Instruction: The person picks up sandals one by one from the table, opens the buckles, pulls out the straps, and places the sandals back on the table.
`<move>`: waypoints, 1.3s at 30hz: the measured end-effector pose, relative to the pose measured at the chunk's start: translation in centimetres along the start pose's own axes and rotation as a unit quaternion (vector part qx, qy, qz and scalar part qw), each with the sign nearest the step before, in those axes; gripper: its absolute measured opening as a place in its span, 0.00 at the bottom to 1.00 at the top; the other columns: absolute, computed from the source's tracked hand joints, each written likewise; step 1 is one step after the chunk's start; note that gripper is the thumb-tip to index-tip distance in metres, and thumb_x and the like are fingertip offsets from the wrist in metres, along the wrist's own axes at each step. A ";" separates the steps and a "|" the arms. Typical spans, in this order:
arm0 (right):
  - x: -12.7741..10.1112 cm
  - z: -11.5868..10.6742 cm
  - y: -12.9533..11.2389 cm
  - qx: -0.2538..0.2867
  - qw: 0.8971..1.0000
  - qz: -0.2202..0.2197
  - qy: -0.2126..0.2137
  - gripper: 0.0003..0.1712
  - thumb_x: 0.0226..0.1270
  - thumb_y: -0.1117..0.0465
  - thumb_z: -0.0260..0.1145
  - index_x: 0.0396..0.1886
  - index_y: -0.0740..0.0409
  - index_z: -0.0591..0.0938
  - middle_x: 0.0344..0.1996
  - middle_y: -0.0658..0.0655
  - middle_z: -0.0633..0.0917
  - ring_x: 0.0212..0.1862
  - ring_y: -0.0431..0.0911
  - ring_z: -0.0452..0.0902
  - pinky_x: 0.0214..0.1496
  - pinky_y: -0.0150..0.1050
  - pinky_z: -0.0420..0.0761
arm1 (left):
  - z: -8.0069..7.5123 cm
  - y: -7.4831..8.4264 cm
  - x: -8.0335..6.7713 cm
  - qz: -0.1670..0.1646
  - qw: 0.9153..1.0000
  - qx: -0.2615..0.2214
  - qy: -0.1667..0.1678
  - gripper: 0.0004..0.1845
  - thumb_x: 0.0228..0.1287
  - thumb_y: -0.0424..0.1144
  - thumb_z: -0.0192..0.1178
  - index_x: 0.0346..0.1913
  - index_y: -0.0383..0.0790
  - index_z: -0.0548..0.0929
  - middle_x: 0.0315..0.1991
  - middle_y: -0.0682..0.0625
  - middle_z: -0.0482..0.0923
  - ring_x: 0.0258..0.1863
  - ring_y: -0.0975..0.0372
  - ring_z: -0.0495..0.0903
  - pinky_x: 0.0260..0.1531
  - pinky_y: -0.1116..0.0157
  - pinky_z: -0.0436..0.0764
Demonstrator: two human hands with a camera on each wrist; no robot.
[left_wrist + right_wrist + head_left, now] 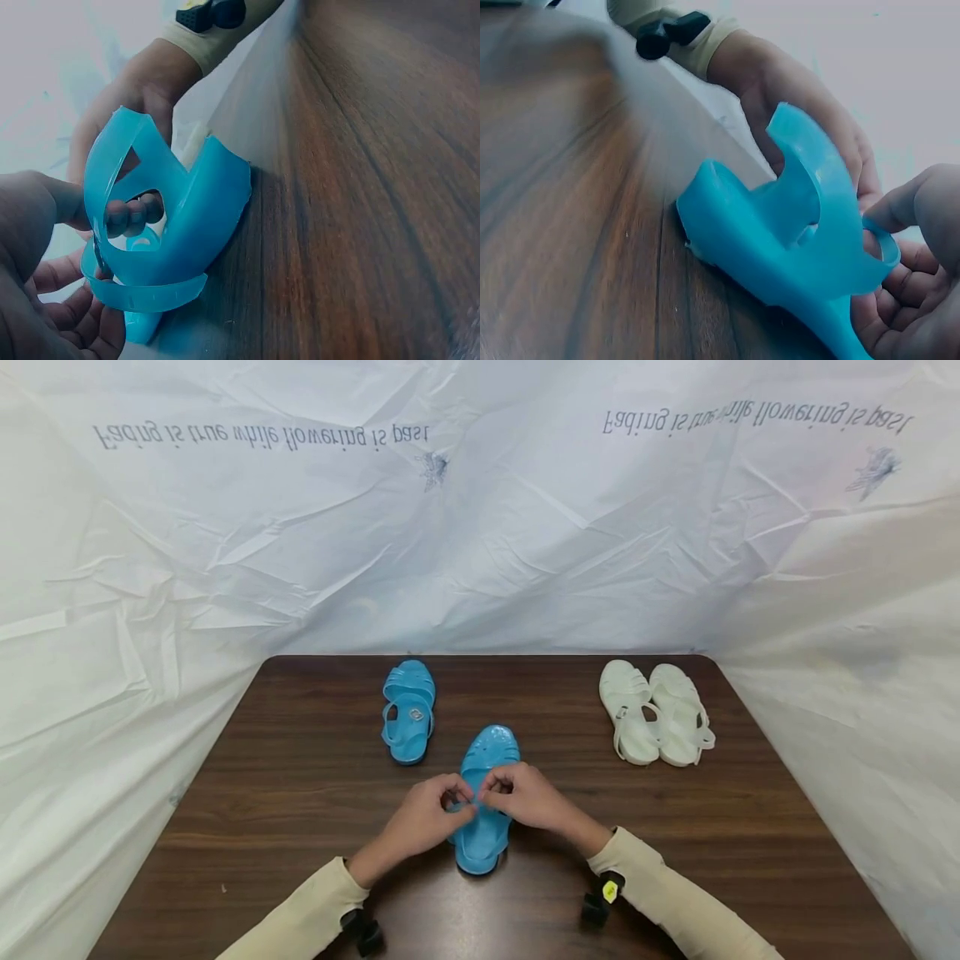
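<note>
Left hand [426, 815] and right hand [531, 797] pinch the near sandal [480, 845] by its strap [154, 297]; I judge fastening underway, careful alignment required next.

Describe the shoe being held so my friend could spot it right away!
Find the dark brown table. Near its middle, between the left hand and the right hand, is a blue sandal. The other blue sandal lies farther back on the left, and the white sandals farther back on the right; only this one is held.
</note>
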State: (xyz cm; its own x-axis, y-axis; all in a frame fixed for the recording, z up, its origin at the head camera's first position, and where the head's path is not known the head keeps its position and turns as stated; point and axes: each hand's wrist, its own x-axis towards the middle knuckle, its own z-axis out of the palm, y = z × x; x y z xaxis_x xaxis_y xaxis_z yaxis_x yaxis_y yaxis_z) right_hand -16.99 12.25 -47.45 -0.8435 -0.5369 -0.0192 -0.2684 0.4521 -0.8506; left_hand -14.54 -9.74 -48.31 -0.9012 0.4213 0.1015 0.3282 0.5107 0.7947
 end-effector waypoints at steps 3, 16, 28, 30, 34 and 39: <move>0.0 0.1 -0.2 0.010 1.000 -0.002 -0.008 0.08 0.75 0.59 0.64 0.36 0.55 0.86 0.31 0.47 0.84 0.34 0.40 0.78 0.36 0.34 0.79 | 0.3 0.0 0.1 0.003 1.000 0.026 0.003 0.04 0.62 0.39 0.69 0.36 0.52 0.84 0.32 0.59 0.77 0.29 0.67 0.74 0.30 0.68 0.77; -0.1 0.3 -0.5 0.025 1.000 0.007 -0.014 0.10 0.75 0.56 0.66 0.35 0.55 0.87 0.27 0.48 0.82 0.27 0.38 0.73 0.29 0.32 0.73 | 0.7 -0.1 -0.3 0.015 0.998 0.013 0.060 0.07 0.56 0.38 0.76 0.33 0.50 0.86 0.30 0.57 0.78 0.28 0.69 0.75 0.29 0.70 0.78; -0.1 1.0 -0.5 0.081 0.995 0.018 -0.052 0.11 0.75 0.56 0.65 0.35 0.57 0.87 0.31 0.52 0.86 0.36 0.42 0.79 0.40 0.36 0.80 | 0.6 -0.5 -1.0 0.015 0.994 -0.010 0.105 0.08 0.54 0.41 0.80 0.32 0.50 0.88 0.28 0.60 0.79 0.29 0.68 0.79 0.32 0.69 0.81; -0.1 1.0 -0.3 0.084 0.995 0.016 -0.054 0.11 0.76 0.57 0.64 0.35 0.58 0.87 0.32 0.53 0.87 0.37 0.42 0.80 0.41 0.36 0.80 | 0.6 -0.6 -1.1 0.009 0.994 -0.020 0.106 0.08 0.54 0.41 0.80 0.32 0.50 0.88 0.28 0.60 0.79 0.29 0.68 0.78 0.32 0.69 0.80; 0.0 1.1 -0.1 0.082 0.995 0.014 -0.051 0.11 0.76 0.57 0.64 0.36 0.58 0.87 0.31 0.53 0.86 0.36 0.42 0.79 0.40 0.37 0.80 | 0.6 -0.8 -1.2 0.008 0.993 -0.037 0.111 0.09 0.53 0.41 0.80 0.33 0.49 0.89 0.29 0.58 0.81 0.29 0.67 0.79 0.31 0.69 0.81; -0.1 1.1 0.2 0.075 0.996 0.014 -0.040 0.10 0.76 0.57 0.64 0.36 0.56 0.87 0.29 0.50 0.85 0.35 0.43 0.80 0.39 0.37 0.81 | 0.6 -1.1 -1.3 -0.004 0.991 -0.055 0.118 0.09 0.52 0.41 0.80 0.33 0.50 0.89 0.30 0.58 0.82 0.29 0.67 0.80 0.31 0.69 0.81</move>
State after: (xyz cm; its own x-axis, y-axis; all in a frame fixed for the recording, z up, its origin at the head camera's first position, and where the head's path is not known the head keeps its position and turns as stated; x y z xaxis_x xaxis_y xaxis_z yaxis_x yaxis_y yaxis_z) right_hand -16.45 11.62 -48.23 -0.8080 -0.5836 -0.0807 -0.1683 0.3599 -0.9177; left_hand -13.58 -10.39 -49.66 -0.9491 0.2234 0.2221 0.2997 0.4226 0.8553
